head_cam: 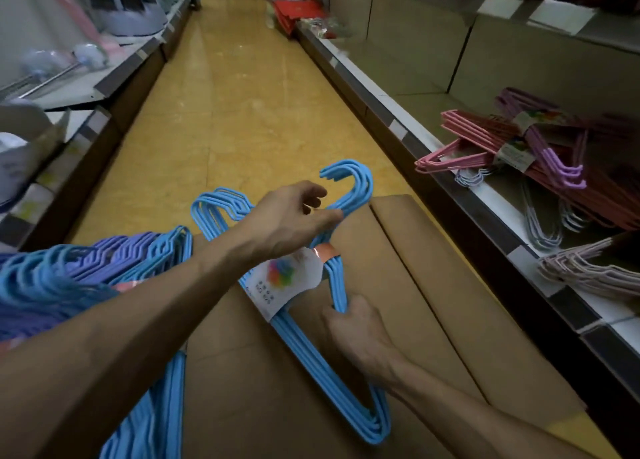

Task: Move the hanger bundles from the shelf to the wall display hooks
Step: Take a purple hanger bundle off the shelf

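Above cardboard box (408, 285) in shop aisle: blue hanger bundle (346, 382), left hand (294, 216) pinching its necks, right hand (353, 323) gripping its shoulder.

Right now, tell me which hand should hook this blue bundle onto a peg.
Probably the left hand: it pinches the blue bundle just below its hooks. The right hand grips a lower bar.

Dim warm indoor light, soft glare on the floor (221, 88), blurred far shelves, wide-angle bending at edges

Hanger bundles counted

You held one blue bundle (332, 347) between two hands; the shelf (491, 195) carried several more, uncountable.
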